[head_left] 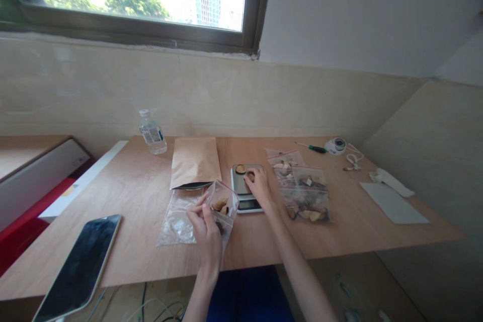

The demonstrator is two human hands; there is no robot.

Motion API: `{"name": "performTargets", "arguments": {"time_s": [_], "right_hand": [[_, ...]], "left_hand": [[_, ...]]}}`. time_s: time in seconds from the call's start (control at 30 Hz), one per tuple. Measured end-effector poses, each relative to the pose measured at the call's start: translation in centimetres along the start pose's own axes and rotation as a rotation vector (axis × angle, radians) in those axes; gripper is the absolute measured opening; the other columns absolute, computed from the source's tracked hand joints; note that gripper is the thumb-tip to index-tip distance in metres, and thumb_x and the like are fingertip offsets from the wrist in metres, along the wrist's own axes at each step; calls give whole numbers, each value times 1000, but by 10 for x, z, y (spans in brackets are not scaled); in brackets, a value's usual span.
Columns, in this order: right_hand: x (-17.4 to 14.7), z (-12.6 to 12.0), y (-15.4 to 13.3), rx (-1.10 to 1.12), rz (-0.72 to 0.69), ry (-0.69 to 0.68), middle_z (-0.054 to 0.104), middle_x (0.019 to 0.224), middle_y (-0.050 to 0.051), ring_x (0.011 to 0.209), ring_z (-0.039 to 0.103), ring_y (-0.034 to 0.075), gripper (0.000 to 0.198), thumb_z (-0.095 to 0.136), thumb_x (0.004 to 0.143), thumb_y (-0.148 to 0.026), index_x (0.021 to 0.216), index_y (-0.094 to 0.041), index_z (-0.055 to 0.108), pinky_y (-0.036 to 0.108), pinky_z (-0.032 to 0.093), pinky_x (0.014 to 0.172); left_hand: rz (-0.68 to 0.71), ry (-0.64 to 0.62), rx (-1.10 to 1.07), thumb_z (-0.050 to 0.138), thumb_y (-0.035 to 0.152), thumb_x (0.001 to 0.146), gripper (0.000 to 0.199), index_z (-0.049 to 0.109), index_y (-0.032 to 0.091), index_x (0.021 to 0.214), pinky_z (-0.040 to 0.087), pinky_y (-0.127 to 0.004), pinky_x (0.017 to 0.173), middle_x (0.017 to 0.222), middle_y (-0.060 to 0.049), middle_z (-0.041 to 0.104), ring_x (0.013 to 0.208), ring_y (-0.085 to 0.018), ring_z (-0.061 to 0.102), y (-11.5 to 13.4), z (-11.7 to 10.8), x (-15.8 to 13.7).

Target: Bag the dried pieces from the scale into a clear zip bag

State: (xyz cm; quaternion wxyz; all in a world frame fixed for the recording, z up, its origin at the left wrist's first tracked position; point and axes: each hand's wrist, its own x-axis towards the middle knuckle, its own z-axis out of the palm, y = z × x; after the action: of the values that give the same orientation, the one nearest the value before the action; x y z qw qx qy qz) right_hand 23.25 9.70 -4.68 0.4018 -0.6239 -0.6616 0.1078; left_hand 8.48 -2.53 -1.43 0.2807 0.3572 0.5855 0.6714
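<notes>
**Weighing dried pieces, one hand on the scale, one on the bag**

Reaching across the worktop (339,221), the right hand (258,183) sits on the pan of the small kitchen scale (246,187), fingers curled down over a brown dried piece (250,175). Whether the fingertips are actually pinched on that piece or just resting on it is hard to tell from up here. A second dark piece (240,168) lies at the far edge of the pan, clear of the fingers.

Over to the left hand (206,224): it is clamped on the rim of a small clear zip bag (223,206), thumb and fingers holding the mouth up and open, tilted towards the scale. A few tan pieces sit inside. An empty-looking clear bag (175,221) lies flat beneath it, and a brown paper pouch (195,162) sits just behind.

To do this well, I'd say keep the bag mouth wide and near the pan, so each piece has a short trip. Keep the palm off the pan while reading the display (248,205), or the hand's weight will spoil the figure.

Right of the scale, filled zip bags (305,193) lie stacked with their red seals showing. Farther back sit a water bottle (152,132) and a green-handled screwdriver (315,148), well apart from the work. A phone (81,264) rests at the near left corner.
</notes>
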Motion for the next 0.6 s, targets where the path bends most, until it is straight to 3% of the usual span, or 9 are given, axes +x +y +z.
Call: {"name": "performTargets", "arguments": {"time_s": [0.27,0.47,0.6], "right_hand": [[-1,-27,-10,139,23,11,67,88,9,84,62,21,19,48,76,-12,83,-15,65,35,48,79],[-16,-49,-70,589,-18,-118,69,88,6,81,65,17,15,55,80,-25,86,-16,65,28,50,74],[-23,-54,-101,624,-85,-267,69,91,4,82,65,15,19,57,82,-29,95,-19,66,26,51,76]], "left_hand": [[-4,15,-15,40,42,90,21,44,21,91,38,-42,98,118,-10,56,115,-22,52,1,3,-1],[-26,18,-26,40,43,89,25,45,20,96,39,-42,97,116,-11,57,114,-23,53,3,6,-2],[-63,42,-33,41,46,88,29,46,19,99,41,-41,95,116,-12,57,113,-23,53,0,6,-2]]}}
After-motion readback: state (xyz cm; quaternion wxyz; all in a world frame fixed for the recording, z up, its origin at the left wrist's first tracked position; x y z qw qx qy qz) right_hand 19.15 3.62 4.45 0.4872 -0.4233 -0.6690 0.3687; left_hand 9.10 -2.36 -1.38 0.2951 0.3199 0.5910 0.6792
